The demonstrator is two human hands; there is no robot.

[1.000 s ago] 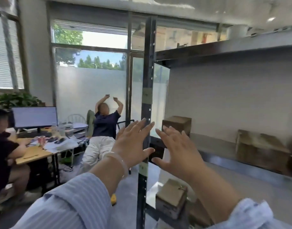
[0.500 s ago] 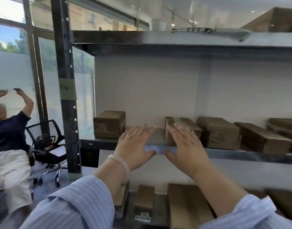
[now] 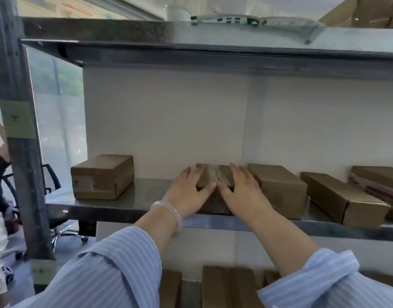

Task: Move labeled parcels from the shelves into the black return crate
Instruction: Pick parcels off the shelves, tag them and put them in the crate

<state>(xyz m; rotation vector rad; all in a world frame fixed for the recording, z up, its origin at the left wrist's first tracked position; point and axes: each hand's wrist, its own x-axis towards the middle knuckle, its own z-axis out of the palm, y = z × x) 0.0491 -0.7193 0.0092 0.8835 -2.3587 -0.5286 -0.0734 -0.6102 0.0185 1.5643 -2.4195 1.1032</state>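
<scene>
The left grip (image 3: 189, 192) and right grip (image 3: 242, 193), in mid-air a moment ago, now rest with straight fingers on the parcel (image 3: 213, 176) between them on the shelf (image 3: 124, 208); likely lifting comes next.

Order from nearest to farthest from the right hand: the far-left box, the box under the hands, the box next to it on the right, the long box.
From the right hand:
1. Box under the hands, touched by it.
2. Neighbouring box, just to the right.
3. Long box, farther right.
4. Far-left box, alone at the left end.
</scene>
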